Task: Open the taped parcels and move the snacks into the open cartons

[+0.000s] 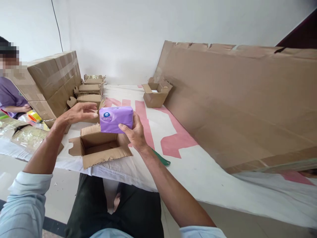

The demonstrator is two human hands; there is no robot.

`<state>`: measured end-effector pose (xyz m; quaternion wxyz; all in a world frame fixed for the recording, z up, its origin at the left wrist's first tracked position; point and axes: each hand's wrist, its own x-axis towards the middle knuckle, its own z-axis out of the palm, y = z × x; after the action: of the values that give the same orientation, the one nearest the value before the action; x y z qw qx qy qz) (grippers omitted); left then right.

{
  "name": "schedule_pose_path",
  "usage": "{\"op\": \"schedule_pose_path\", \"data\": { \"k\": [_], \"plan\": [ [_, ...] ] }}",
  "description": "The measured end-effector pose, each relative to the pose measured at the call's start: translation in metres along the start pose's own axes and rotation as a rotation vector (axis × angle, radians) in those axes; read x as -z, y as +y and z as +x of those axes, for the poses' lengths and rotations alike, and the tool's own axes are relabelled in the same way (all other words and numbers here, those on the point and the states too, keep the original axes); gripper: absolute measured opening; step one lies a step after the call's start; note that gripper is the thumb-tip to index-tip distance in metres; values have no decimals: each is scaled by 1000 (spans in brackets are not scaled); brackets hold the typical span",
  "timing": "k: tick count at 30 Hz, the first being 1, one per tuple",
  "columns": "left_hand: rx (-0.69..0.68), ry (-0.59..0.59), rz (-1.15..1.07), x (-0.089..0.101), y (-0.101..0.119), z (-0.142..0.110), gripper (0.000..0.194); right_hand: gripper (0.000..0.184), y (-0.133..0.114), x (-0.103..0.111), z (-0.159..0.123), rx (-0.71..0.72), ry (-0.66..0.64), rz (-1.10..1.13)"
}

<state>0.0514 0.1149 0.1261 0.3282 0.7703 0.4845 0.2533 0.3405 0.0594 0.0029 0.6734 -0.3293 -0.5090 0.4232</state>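
My right hand (135,131) grips a purple soft pack of tissues (116,119) by its right end, thumb across the front. The pack is held above an open cardboard box (106,160) whose flaps stand outward; the part of its inside that shows is bare cardboard. To the left of the pack, my left hand (80,112) hovers with its fingers stretched out and holds nothing. A small gap seems to lie between its fingertips and the pack. Under my right forearm lies a green strip-like object (162,158), partly hidden.
Several small open boxes (89,88) line up behind my left hand, beside a stack of taped cartons (54,76). Another open box (156,99) stands near a large leaning cardboard sheet (237,105). A person in a purple shirt (10,94) is at far left, near a tape roll (34,116).
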Motion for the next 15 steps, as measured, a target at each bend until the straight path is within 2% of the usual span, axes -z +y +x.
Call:
{"op": "schedule_pose_path", "data": {
  "k": [4,7,9,11,13,15],
  "plan": [
    [-51,-77,149,-17,31,0,98,93,6,-24,0,42,-87,-53],
    [-72,-123,244,-21,33,-1,85,90,6,-26,0,89,-169,-225],
    [-79,-81,284,-14,26,-4,74,84,6,-17,0,112,-228,-461],
    [-68,32,305,2,16,-8,67,75,6,-5,0,66,-272,-778],
    [-43,151,323,21,2,-12,63,59,6,8,-1,-71,-328,-1052],
    [-20,222,371,38,-15,-14,63,42,7,19,-3,-215,-423,-1181]
  ]
}}
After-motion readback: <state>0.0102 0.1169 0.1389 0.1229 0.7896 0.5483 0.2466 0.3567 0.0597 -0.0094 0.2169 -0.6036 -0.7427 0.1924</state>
